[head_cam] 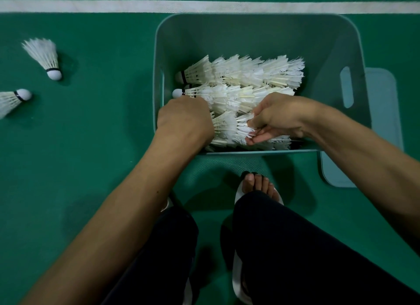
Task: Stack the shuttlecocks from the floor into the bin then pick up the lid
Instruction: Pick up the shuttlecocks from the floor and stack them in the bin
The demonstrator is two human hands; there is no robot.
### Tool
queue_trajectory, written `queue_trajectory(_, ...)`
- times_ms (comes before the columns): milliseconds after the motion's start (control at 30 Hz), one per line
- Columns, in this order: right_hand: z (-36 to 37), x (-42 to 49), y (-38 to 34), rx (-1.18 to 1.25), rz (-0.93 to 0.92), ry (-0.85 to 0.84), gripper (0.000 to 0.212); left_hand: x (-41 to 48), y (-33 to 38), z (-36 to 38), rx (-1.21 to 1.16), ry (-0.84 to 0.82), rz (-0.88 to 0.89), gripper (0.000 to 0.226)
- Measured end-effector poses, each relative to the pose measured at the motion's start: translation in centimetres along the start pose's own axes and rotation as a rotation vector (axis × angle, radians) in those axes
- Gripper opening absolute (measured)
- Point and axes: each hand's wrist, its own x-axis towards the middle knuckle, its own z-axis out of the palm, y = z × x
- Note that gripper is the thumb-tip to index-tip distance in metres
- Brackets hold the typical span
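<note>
A pale teal bin (250,29) stands on the green floor and holds rows of nested white shuttlecocks (243,73). My left hand (185,120) reaches over the bin's left wall and grips the cork end of the nearest row (225,128). My right hand (279,118) pinches the feathers of that same row from the right. Two loose shuttlecocks lie on the floor at the left, one (44,56) upper and one (13,98) at the frame edge. The teal lid (381,127) lies flat on the floor, partly under the bin's right side.
A white court line (204,6) runs across the floor beyond the bin. My feet in sandals (258,188) and dark trouser legs are just in front of the bin's near wall.
</note>
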Motion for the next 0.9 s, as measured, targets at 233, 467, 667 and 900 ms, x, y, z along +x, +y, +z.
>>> queue_trajectory(233, 2.2, 0.3, -1.4, -0.162, -0.069, 0.122, 0.005, 0.2, 0.1, 0.0, 0.039, -0.018, 0.005, 0.025)
queue_trajectory(467, 1.5, -2.3, -1.8, -0.479, -0.135, 0.368, 0.032, -0.2, -0.4, -0.9, -0.056, 0.000, 0.020, 0.026)
queue_trajectory(667, -0.2, -5.1, -5.4, -0.461, -0.335, 0.467, 0.022, -0.9, -1.7, -3.4, -0.160, 0.319, 0.117, 0.028)
queue_trajectory(900, 4.4, -3.7, -14.3, -0.394, -0.674, 0.427, 0.021, -0.7, -8.6, -5.9, -0.534, 0.631, 0.062, 0.022)
